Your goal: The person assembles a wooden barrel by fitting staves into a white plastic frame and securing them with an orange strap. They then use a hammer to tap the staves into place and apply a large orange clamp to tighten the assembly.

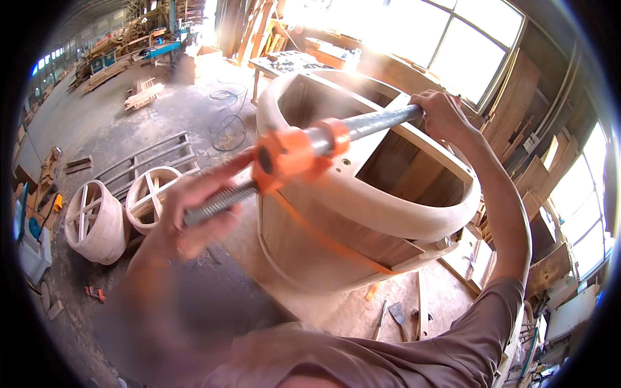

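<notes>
A pipe clamp point(381, 119) with a grey metal pipe and an orange head spans the view above a large curved wooden cabinet body point(336, 226). My right hand point(443, 113) is wrapped round the pipe near its far end. At the near end, my left hand point(200, 213), smeared by motion, is around the threaded screw, its upper fingers reaching toward the orange head. The cabinet body is rounded, with a thick pale rim and open compartments. An orange strap point(330, 239) runs slantwise across its side, below the clamp.
Two small round wooden frames with cross-braces point(97, 220) stand on the floor at left, beside a ladder-like frame point(145, 161). A scraper point(398, 317) and other hand tools lie by the cabinet's base. Behind is a cluttered workbench point(288, 63); boards lean along the right wall.
</notes>
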Demonstrator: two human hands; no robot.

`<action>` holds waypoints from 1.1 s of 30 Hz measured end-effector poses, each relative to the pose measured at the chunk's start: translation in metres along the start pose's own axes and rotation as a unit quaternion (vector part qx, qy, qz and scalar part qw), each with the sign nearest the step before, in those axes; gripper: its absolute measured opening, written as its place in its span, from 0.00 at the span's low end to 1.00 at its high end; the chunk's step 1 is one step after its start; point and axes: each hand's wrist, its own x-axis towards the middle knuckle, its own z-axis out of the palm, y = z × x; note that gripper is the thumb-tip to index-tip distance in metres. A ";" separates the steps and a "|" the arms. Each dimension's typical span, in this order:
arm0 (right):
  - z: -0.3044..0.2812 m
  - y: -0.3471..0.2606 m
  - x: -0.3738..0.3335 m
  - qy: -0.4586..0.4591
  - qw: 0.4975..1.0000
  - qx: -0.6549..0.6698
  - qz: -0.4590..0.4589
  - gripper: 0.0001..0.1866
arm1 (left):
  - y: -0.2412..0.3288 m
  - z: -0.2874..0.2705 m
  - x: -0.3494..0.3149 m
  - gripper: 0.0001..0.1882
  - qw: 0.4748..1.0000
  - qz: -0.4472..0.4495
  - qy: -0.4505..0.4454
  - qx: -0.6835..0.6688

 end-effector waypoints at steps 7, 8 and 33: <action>0.014 0.052 -0.001 0.059 0.994 -0.031 -0.092 0.16 | 0.019 0.127 -0.011 0.29 0.934 0.298 -0.045 0.193; 0.019 0.053 0.001 0.071 0.993 -0.026 -0.093 0.17 | 0.021 0.145 -0.015 0.27 0.938 0.288 -0.038 0.191; 0.063 0.027 0.052 0.085 0.960 0.037 -0.263 0.12 | 0.063 0.291 0.030 0.27 0.951 0.286 0.080 0.087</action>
